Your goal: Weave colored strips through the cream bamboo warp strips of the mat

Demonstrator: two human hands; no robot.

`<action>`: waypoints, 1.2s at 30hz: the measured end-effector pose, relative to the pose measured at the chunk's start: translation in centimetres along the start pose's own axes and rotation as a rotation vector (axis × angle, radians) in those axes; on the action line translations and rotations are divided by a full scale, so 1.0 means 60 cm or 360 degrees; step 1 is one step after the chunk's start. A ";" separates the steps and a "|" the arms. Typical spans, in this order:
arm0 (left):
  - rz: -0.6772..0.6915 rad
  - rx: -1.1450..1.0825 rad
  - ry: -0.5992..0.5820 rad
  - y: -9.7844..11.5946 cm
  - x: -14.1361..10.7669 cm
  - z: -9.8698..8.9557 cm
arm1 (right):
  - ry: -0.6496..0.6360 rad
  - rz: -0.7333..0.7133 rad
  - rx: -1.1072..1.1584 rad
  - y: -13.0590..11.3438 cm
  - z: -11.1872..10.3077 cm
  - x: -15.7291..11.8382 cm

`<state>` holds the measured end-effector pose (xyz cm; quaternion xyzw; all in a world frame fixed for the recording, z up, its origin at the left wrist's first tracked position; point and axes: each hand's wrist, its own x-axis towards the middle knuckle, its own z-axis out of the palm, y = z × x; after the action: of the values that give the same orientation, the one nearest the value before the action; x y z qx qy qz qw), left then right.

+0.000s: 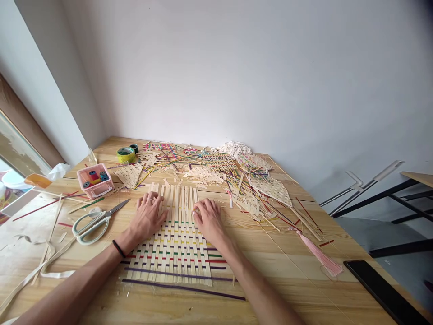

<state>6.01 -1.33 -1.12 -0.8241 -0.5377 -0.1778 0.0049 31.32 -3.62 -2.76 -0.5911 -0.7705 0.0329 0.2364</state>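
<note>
A mat of pale flat strips (174, 243), crossed by purple, red, green and yellow strips, lies on the wooden table before me. My left hand (149, 214) rests on its upper left edge, fingers apart. On the upper right edge lies my right hand (208, 219), its fingers bent and spread over the strip ends. Neither hand grips anything visible. Near the front, a dark purple strip (182, 289) lies across the table below the mat, and another (179, 273) crosses its lower part.
Left of the mat lie open scissors (96, 221) and a pink box (95, 180) of thread spools. Yellow tape (126, 155) and heaped strips are at the back. A woven fan (270, 188), pink tassel (320, 255) and black phone-like object (385, 291) lie right.
</note>
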 end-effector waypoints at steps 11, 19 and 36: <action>-0.0029 0.0098 -0.0011 -0.034 -0.008 -0.010 | 0.0010 -0.0022 0.0021 0.004 0.008 -0.001; -0.0020 0.0162 -0.0028 -0.033 -0.006 0.000 | 0.0024 -0.0024 0.0044 0.004 0.010 -0.002; -0.0171 0.0269 -0.0098 -0.020 -0.003 -0.008 | 0.0020 -0.0019 0.0055 0.003 0.007 -0.002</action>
<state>4.75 -1.05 -0.95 -0.7958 -0.5942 -0.1065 0.0484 31.32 -3.56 -3.21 -0.5825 -0.7718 0.0412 0.2517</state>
